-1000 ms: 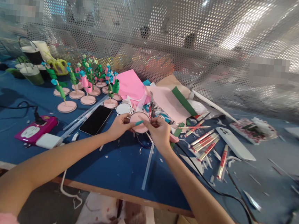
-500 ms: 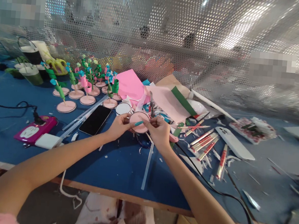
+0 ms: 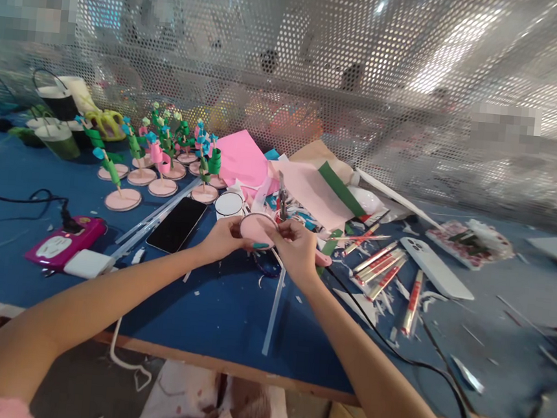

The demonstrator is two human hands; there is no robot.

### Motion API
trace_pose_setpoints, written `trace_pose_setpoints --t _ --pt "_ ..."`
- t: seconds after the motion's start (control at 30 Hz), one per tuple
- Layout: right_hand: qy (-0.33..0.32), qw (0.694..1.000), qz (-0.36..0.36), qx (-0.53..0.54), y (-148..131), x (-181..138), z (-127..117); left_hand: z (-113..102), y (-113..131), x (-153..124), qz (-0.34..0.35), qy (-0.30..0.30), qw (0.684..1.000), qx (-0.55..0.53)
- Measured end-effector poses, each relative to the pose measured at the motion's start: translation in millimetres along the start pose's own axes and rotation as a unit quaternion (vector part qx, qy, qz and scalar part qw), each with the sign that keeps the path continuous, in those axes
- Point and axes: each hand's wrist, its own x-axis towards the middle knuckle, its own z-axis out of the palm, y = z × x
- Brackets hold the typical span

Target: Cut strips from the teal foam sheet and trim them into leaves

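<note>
My left hand [image 3: 221,238] grips the left edge of a round pink disc [image 3: 256,228], held just above the blue table [image 3: 211,307]. My right hand [image 3: 295,246] pinches a small teal piece [image 3: 260,246] against the disc's lower edge. Both hands are closed. A scissors-like metal tool [image 3: 283,198] stands just behind the disc. A white-faced round disc [image 3: 229,205] lies to the left of my hands, next to a black phone [image 3: 177,224].
Several finished pink discs with green and blue paper plants [image 3: 158,159] stand at back left. Pink sheets [image 3: 244,157], a green strip [image 3: 341,188], red-and-white sticks [image 3: 383,267], a white phone [image 3: 436,268], a magenta power strip [image 3: 61,245] and a black cable [image 3: 406,357] surround my hands. A perforated metal screen [image 3: 319,76] closes the back.
The teal piece has dropped from the middle of the disc's face to its lower edge, and the disc has tilted flatter. My hands have stayed in place.
</note>
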Motion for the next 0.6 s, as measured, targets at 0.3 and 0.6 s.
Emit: trace_pose_setpoints --t 0.3,0.6 --pt "-0.031 0.998 0.033 0.031 4.0 1.4 -1.1 -3.1 -2.1 2.1 0.027 0.019 0.999 0.039" --pt "-0.072 0.993 0.068 0.07 7.0 0.6 2.2 -0.8 -3.4 2.4 -0.02 0.063 0.998 -0.009"
